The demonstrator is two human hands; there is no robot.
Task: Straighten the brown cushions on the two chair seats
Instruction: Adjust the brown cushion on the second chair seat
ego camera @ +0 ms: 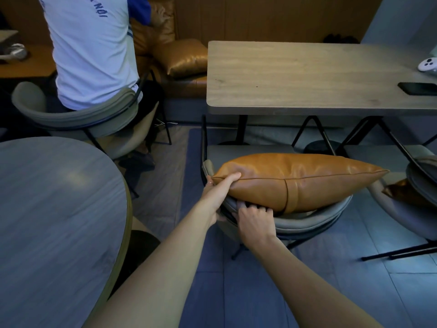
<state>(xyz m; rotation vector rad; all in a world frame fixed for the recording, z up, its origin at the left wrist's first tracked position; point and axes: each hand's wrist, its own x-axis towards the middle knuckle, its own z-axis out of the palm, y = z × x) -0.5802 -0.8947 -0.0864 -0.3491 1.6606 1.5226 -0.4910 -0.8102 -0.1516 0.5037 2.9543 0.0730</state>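
A brown leather cushion (300,178) lies across the curved backrest of a grey chair (307,221) in front of me, raised off the seat. My left hand (216,194) grips the cushion's left corner, thumb on top. My right hand (254,221) is curled on the chair's backrest rim, its fingers tucked under the cushion's lower edge. A second grey chair (402,209) stands at the right edge, and a corner of another brown cushion (397,190) shows on its seat.
A rectangular wooden table (307,74) stands beyond the chairs with a black phone (417,88) and a white controller (428,63). A round table (54,209) fills the left. A person in a white shirt (92,48) sits at the back left near a brown sofa (179,55).
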